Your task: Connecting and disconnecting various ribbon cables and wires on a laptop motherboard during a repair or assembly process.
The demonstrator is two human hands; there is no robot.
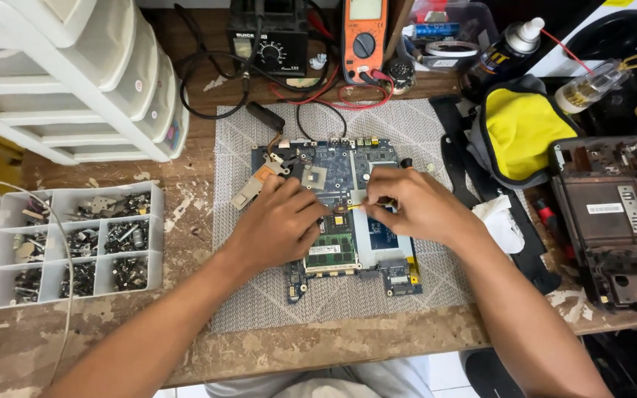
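Worn wooden surface, grey woven mat in the middle, circuit board flat on the mat. Looks like mid-teardown of the board: fine work at its centre, next to the green memory stick. Left hand resting on the board, fingers curled down, bracing; nothing visibly gripped. Right hand pinched shut on a thin yellowish tool, tip aimed at a small square chip between both hands. Probable next move: steady, light pressure at the tip, left hand holding the board still, no slipping onto nearby parts.

Off to the sides: laptop shell to the right, white drawer unit top left, screw tray left, orange meter at the back.

Hidden: tool tip contact under the fingers, board area beneath the left palm. Tool type unclear. Shell cut off at frame edge.
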